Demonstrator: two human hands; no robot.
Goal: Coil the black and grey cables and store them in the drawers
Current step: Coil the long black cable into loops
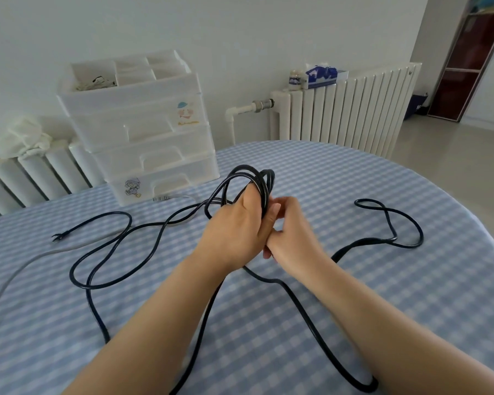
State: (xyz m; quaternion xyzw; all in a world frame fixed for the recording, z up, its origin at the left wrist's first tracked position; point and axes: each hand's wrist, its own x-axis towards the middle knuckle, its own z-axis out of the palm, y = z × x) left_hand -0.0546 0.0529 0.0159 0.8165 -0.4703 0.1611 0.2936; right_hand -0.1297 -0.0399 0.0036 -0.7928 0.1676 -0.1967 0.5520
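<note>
Covering the table, blue checked cloth (354, 195); radiator (340, 109) behind.

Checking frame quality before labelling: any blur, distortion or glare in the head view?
Head view: wide-angle bowing curves the table edge and tilts the drawers; motion blur smears the right hand, while the left hand and black cable stay fairly sharp; soft, even light, faint shadows, no glare.

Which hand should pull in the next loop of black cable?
Probably the right hand: the left hand already grips the coil, and loose black cable lies on the right hand's side of the table.
</note>
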